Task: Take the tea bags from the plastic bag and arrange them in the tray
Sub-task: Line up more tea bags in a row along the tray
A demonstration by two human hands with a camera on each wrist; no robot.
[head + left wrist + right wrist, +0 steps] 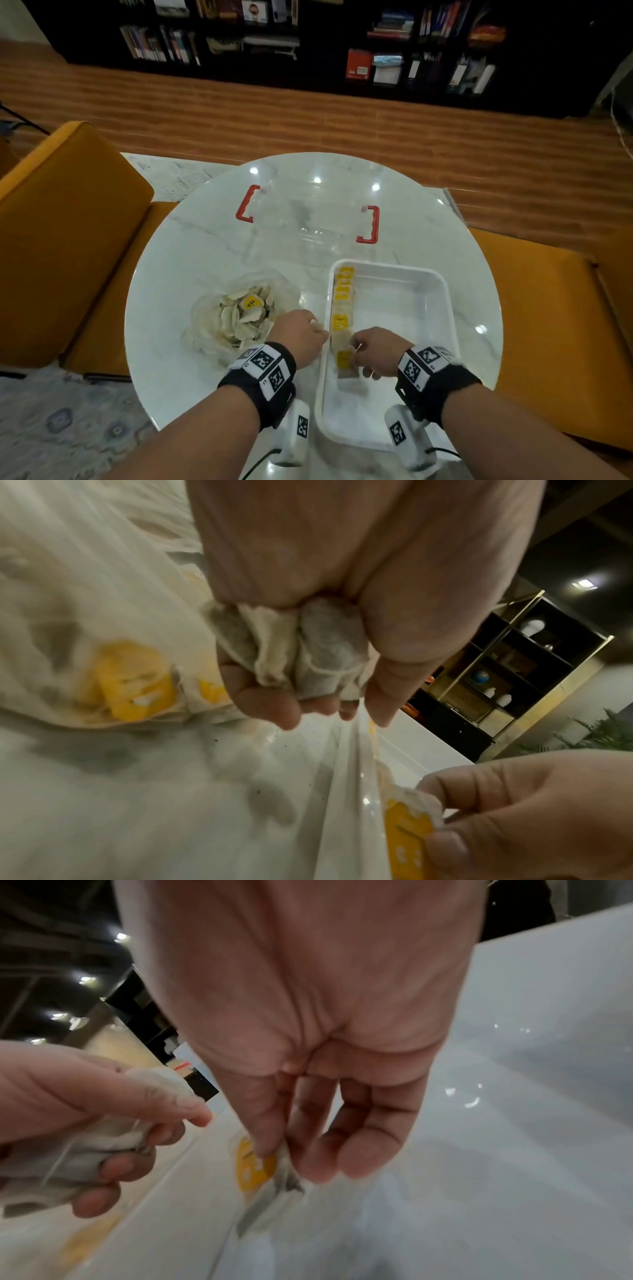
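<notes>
Head view: we log a row of tea bags [343, 301] along the tray [442, 346] left wall, the plastic bag [236, 317] beside it on the counter [191, 246]. Left wrist view: our left hand [308, 620] clutches spare tea bags as ready stock. Right wrist view: our right hand [301, 1069] pinches one yellow-tagged tea bag [255, 1168], lowering it, we judge, to extend the row.

Dim indoor light; ceiling-lamp glare; wrist views blurred.
</notes>
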